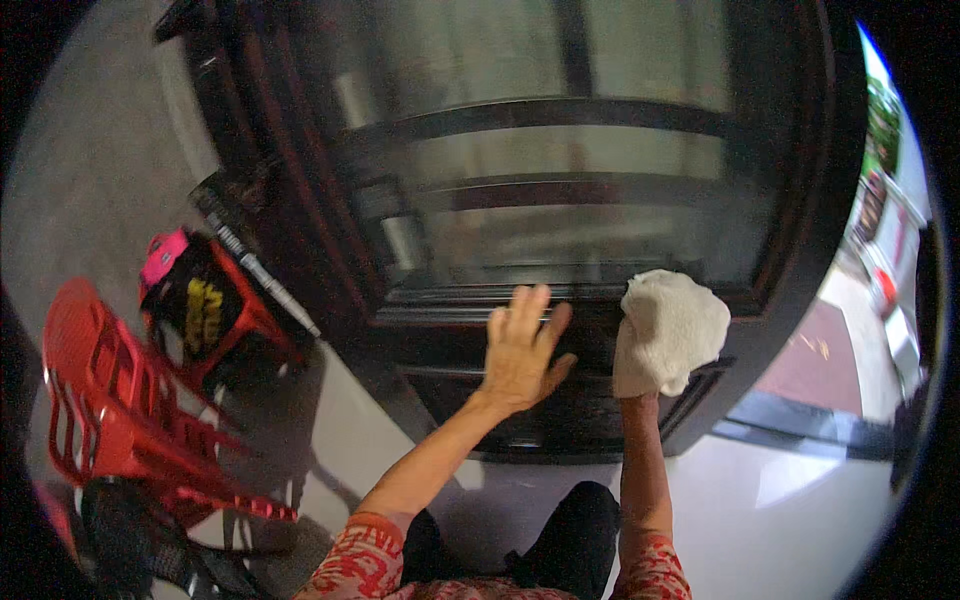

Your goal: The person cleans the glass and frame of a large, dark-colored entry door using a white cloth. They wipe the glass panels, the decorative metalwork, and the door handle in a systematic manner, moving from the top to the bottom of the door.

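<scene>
A dark wooden door (560,190) with glass panes fills the middle of the view in front of me. My left hand (522,350) is spread with its fingers apart, up against or just in front of the dark rail below the glass; contact is hard to make out. Over my right hand a white cloth (672,330) is wrapped down to the wrist, hiding the fingers. The cloth is at the lower right part of the door, level with the moulding under the glass.
A red plastic chair (90,390) stands at the left. Beyond it, a black cloth with yellow print (205,310) and a pink item (163,255) lie on another red seat. Pale tiled floor (760,520) lies below. Past the door's right edge is a bright outdoor area.
</scene>
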A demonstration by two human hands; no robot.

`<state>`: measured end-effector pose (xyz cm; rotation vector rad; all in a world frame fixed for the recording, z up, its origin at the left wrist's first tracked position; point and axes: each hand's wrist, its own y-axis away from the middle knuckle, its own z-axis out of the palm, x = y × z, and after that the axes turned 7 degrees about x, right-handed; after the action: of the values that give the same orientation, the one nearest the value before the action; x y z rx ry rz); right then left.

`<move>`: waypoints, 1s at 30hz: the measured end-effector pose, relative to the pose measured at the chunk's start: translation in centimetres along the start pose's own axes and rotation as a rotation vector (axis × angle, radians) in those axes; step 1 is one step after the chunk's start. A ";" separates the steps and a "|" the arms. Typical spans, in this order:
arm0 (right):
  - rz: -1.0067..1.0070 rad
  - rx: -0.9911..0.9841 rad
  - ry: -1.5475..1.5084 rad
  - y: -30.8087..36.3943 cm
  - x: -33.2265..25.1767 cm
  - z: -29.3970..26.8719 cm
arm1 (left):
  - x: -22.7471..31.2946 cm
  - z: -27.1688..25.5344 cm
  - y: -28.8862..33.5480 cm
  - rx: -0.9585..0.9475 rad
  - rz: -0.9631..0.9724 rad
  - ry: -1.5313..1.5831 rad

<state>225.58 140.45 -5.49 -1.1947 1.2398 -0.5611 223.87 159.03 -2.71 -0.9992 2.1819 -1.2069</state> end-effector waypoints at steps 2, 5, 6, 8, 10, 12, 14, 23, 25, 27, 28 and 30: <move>0.025 -0.035 -0.104 1.2 -2.7 1.6 | -0.5 -0.3 0.8 0.136 0.033 0.132; 0.442 -0.253 -0.721 2.9 -5.3 4.5 | -1.1 -1.9 2.6 0.214 -0.085 0.162; 0.266 -0.381 -0.461 3.6 -5.7 4.7 | -1.1 -2.4 3.2 0.226 -0.157 0.207; 0.216 -0.518 -0.450 3.1 -9.8 4.3 | -1.4 -4.3 4.5 0.269 -0.245 0.332; 0.215 -0.480 -0.581 3.4 -12.4 4.9 | -1.2 -5.5 4.4 0.370 -0.338 0.353; -0.128 -0.383 -0.287 4.6 -12.6 6.1 | -1.2 -6.7 3.9 0.419 -0.481 0.408; -0.385 -0.410 -0.113 4.6 -14.1 6.3 | -1.2 -8.4 3.0 0.447 -0.654 0.527; -0.810 -0.630 -0.701 -0.4 -20.3 0.7 | -4.8 -12.0 2.1 0.901 -1.266 0.971; -0.615 -0.505 -0.699 -2.7 -19.8 -2.3 | -6.8 -11.7 2.7 1.026 -1.139 0.764; -0.578 -0.158 -0.475 -4.3 -18.1 -1.9 | -7.7 -12.4 1.7 1.007 -0.918 0.275; -0.589 -0.083 -0.351 -5.3 -17.2 -2.3 | -8.0 -12.3 0.9 0.977 -0.761 0.079; -0.498 -0.042 -0.282 -5.1 -15.6 -1.0 | -8.3 -10.4 0.6 0.793 -0.568 -0.200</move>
<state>221.26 151.68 5.69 -1.5710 0.7164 -0.7015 221.87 171.13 2.49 -1.3056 1.0884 -1.8968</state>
